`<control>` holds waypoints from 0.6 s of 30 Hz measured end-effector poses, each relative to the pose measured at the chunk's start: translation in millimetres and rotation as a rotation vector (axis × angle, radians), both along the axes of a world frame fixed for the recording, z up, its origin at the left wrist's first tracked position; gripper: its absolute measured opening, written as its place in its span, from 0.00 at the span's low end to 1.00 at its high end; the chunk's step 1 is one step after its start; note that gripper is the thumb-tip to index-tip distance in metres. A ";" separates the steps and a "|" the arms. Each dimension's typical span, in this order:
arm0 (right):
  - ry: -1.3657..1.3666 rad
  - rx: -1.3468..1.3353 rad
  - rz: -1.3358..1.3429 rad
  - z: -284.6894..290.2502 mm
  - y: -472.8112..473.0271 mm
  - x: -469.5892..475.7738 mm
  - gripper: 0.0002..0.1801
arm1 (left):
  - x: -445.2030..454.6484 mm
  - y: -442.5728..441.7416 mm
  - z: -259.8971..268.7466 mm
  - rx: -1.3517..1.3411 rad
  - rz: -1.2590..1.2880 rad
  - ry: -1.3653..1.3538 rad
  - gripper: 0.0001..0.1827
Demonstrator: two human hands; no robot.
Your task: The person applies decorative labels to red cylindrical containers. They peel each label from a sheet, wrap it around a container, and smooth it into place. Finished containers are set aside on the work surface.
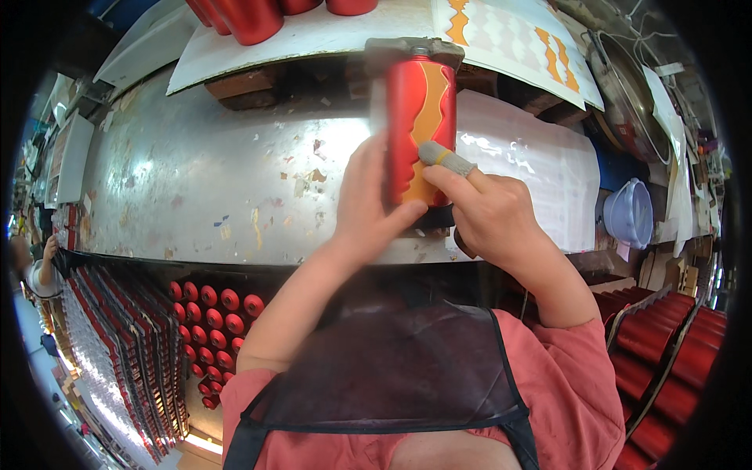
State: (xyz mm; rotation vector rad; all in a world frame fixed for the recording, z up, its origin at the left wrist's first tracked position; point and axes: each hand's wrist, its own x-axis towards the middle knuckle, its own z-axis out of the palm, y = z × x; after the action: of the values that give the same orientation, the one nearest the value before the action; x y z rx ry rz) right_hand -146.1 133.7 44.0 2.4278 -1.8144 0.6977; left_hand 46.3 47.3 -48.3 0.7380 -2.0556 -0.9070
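Note:
A red metal bottle point(399, 117) lies on a holder over the metal table point(194, 176), its neck pointing away from me. A wavy orange decal point(433, 97) runs along its upper face. My left hand point(367, 202) is against the bottle's left side, thumb near its base, slightly blurred. My right hand point(490, 202) is at the lower right of the bottle. One of its fingers wears a grey knitted finger cover point(447, 158) with a yellow band, and that fingertip presses on the decal. The far side of the bottle is hidden.
More red bottles point(247, 17) stand on a raised white board point(317, 38). Decal sheets point(511, 53) lie at the upper right, beside a purple bucket point(628, 214) lower down. Racked red bottles point(214, 317) fill the space below the table. Another person point(44, 270) is at the far left.

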 end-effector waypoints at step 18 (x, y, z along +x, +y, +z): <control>-1.078 0.267 -0.516 3.2 -2.4 -20.9 0.12 | 0.6 -0.5 11.8 -0.036 0.052 -0.106 0.55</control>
State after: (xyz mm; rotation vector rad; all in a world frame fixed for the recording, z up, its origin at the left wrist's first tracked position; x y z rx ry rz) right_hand -167.0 131.2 47.2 1.5533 -2.8276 2.0184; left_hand 46.9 46.8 -36.5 0.8320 -2.1289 -0.8147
